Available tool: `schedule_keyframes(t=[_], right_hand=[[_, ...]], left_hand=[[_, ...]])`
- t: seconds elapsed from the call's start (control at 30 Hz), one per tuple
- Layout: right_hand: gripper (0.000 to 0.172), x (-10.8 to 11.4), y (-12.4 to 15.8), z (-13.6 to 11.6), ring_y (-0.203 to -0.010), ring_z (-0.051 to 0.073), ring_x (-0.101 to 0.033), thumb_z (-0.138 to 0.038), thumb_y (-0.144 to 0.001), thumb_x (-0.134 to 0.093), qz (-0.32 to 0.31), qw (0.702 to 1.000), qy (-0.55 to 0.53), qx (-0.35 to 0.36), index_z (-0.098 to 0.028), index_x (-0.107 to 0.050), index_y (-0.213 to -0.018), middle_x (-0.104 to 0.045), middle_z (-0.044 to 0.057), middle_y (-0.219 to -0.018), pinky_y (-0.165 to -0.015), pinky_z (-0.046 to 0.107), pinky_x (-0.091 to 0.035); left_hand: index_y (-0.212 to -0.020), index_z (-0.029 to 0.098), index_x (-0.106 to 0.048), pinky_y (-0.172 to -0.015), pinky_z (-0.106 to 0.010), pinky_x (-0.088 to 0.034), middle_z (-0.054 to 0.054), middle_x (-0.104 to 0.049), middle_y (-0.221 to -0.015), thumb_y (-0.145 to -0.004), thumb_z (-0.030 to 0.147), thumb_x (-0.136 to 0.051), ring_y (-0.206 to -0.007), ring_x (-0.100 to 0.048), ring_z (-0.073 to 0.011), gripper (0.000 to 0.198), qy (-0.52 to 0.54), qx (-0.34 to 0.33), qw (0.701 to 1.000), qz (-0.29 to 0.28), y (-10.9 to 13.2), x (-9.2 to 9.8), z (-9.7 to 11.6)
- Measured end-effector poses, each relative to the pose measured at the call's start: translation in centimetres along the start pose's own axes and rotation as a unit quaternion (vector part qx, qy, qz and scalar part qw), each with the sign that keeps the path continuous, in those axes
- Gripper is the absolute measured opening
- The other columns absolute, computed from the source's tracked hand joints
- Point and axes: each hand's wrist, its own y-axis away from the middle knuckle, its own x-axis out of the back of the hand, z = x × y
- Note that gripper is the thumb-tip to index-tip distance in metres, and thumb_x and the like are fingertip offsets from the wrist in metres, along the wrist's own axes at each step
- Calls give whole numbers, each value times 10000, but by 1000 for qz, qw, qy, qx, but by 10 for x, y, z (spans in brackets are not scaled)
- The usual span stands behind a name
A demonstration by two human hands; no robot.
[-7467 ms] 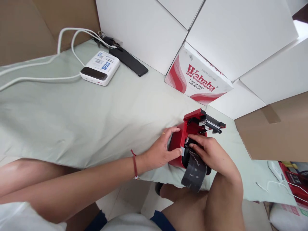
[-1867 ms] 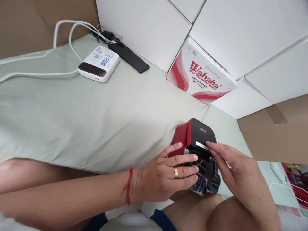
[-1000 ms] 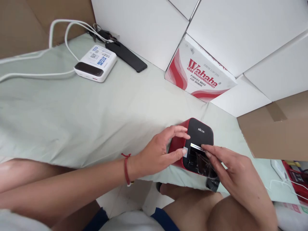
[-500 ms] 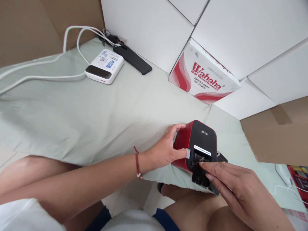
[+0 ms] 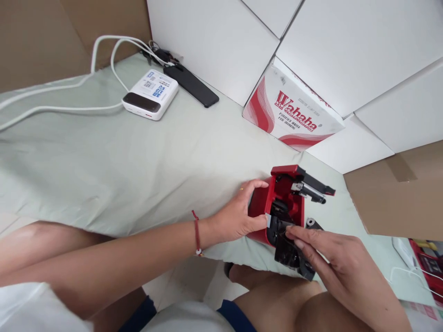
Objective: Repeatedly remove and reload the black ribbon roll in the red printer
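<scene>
A small red label printer [image 5: 284,196] sits at the near edge of a pale green cloth-covered surface [image 5: 138,157], its lid [image 5: 304,182] swung open and up. My left hand [image 5: 240,212] wraps around the printer's left side, thumb on its front corner. My right hand [image 5: 332,256] lies over a strip of black ribbon [image 5: 287,246] that hangs from the printer's front, fingertips pressing on it. A red cord bracelet is on my left wrist.
A white charger box [image 5: 150,94] with white cables [image 5: 51,108] and a black phone [image 5: 192,85] lie at the back left. A red-and-white Wahaha carton [image 5: 292,113] and white boxes [image 5: 214,41] stand behind. A brown cardboard flap [image 5: 398,193] is at right.
The printer's lid, which stood open long ago and was then shut, has popped open again in the last half second. My hands stay at the printer's side and front.
</scene>
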Motion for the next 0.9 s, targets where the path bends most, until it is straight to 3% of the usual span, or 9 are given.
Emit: schedule_keyframes(t=[0.1,0.17,0.27,0.37,0.53,0.67,0.8,0.83,0.9], right_hand=[[284,-17,-17,15,-795,123,-829,-266,-1110,-538,63,994,-21,-91,-241,-775,-1267,-863,0,-1098,-731,200,-652],[295,-31,-31,29,-858,179,-839,-298,-1087,-558,78,987,-4,-142,-232,-791,-1254,-860,22,-1127,-775,276,-665],[327,-45,-46,45,-1051,258,-829,-316,-1063,-554,10,984,28,-177,-255,-796,-1273,-847,25,-1212,-883,375,-650],[370,-46,-48,50,-1049,271,-823,-358,-1079,-522,-66,976,58,-197,-312,-775,-1345,-835,14,-1257,-850,390,-625],[386,-41,-50,49,-1012,295,-815,-362,-1041,-580,-121,966,98,-207,-358,-754,-1385,-845,13,-1205,-805,404,-595],[314,-41,-50,46,-899,232,-802,-362,-995,-640,-66,974,1,-218,-315,-798,-1263,-850,5,-1088,-799,350,-605],[357,-11,-9,47,-503,152,-591,-554,-946,-729,45,973,-92,-208,-298,-838,-1169,-687,-23,-628,-494,271,-487],[394,1,7,51,-478,149,-559,-597,-916,-762,72,970,-93,-212,-307,-845,-1170,-659,-23,-597,-457,267,-465],[417,23,36,65,-595,182,-689,-625,-890,-780,124,957,-77,-249,-316,-852,-1161,-798,31,-805,-511,261,-541]], left_hand=[[-1430,263,-457,-1274,-599,-426,-135,-546,-1559,-811,313,-763,-1465,-536,-330,692,27,34,999,-11,-2,2,-4],[-1408,247,-468,-1287,-604,-399,-151,-529,-1575,-794,337,-774,-1501,-501,-346,692,29,34,999,-6,-3,2,-7],[-1377,245,-483,-1312,-616,-348,-155,-515,-1584,-780,362,-781,-1536,-464,-360,678,19,39,999,-2,-4,3,-9],[-1355,245,-503,-1308,-608,-352,-151,-534,-1555,-778,393,-780,-1526,-469,-358,657,6,48,999,2,-2,2,-10],[-1326,248,-519,-1282,-606,-374,-147,-556,-1500,-777,432,-763,-1476,-498,-355,628,-10,41,999,21,0,-2,-11],[-1321,242,-513,-1291,-605,-360,-155,-544,-1504,-777,448,-748,-1466,-502,-346,628,-12,42,999,18,2,-1,-12],[-1301,250,-511,-1301,-614,-350,-151,-540,-1509,-792,463,-739,-1463,-513,-336,597,-10,29,999,17,2,0,-15],[-1299,255,-513,-1303,-619,-347,-148,-539,-1511,-794,467,-742,-1463,-514,-337,594,-11,29,999,17,2,0,-16],[-1296,262,-523,-1309,-625,-339,-141,-538,-1511,-796,468,-748,-1462,-518,-338,586,-14,32,999,18,2,0,-18]])
